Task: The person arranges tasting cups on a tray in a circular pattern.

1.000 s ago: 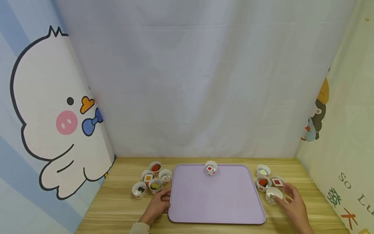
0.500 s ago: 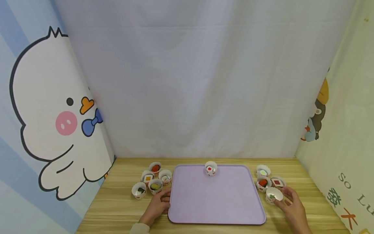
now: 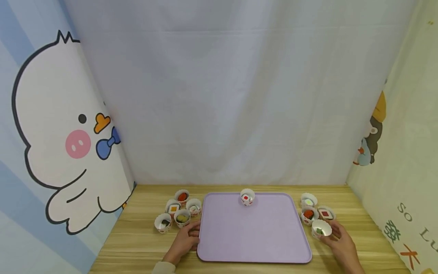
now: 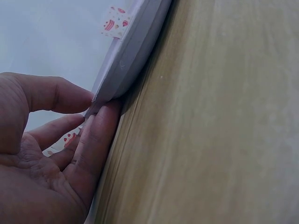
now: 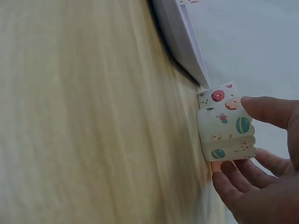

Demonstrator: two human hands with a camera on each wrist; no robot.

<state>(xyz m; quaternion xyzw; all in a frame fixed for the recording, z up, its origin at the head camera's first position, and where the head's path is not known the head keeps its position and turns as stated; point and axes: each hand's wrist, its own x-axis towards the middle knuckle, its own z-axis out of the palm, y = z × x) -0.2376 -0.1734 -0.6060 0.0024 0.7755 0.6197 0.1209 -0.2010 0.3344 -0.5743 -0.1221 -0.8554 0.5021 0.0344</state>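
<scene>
Head view: right hand [image 3: 337, 239] at the near right of the wooden table [image 3: 137, 243], fingers curled around a paper cup [image 3: 321, 229] just right of the lilac tray [image 3: 253, 232]; left hand [image 3: 184, 239] resting against the tray's near left edge, fingers relaxed, holding nothing. Three more cups [image 3: 313, 207] just beyond the held one; five cups [image 3: 178, 211] left of the tray (one alone [image 3: 247, 196] at its far edge).

Left wrist view: straight fingers [image 4: 100, 135] pressed to the tray rim [image 4: 135, 51], palm up.

Right wrist view: thumb and fingers [image 5: 266, 109] grasping the patterned cup [image 5: 225, 123], standing on the table beside the tray corner [image 5: 184, 39].
</scene>
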